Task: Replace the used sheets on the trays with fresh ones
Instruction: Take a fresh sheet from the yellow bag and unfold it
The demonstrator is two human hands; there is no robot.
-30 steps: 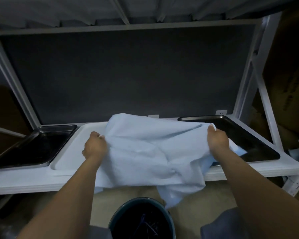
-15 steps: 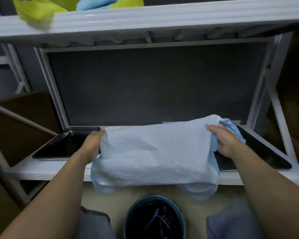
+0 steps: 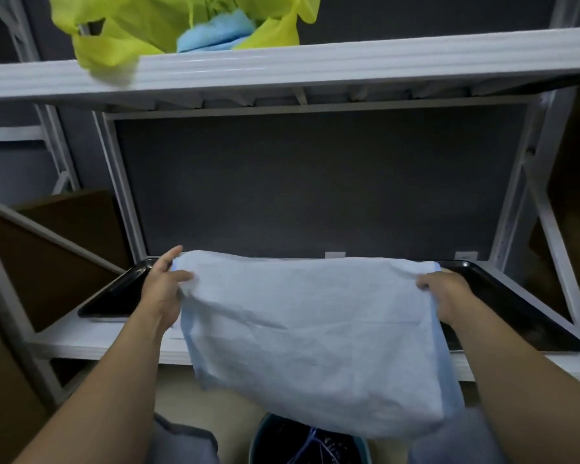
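Two grips | left hand and right hand pinch the sheet by its top corners | lifted higher than before, hanging over bin | discard likely next

1. We face a white metal rack. Its upper shelf crosses the top of the view, and its lower shelf lies well below.
2. Between the shelves we see a dark grey back panel framed by white uprights. Two small white tags sit at its bottom edge.
3. A diagonal white brace runs down the rack's right end.
4. A brown cardboard box stands beside the rack on the left, and more brown cardboard shows beyond the right upright.
5. Behind the rack on the left we make out a grey wall.
6. Under the lower shelf the floor is pale beige.
7. The light is dim. The upper shelf's front edge is brightest and its underside is shadowed.
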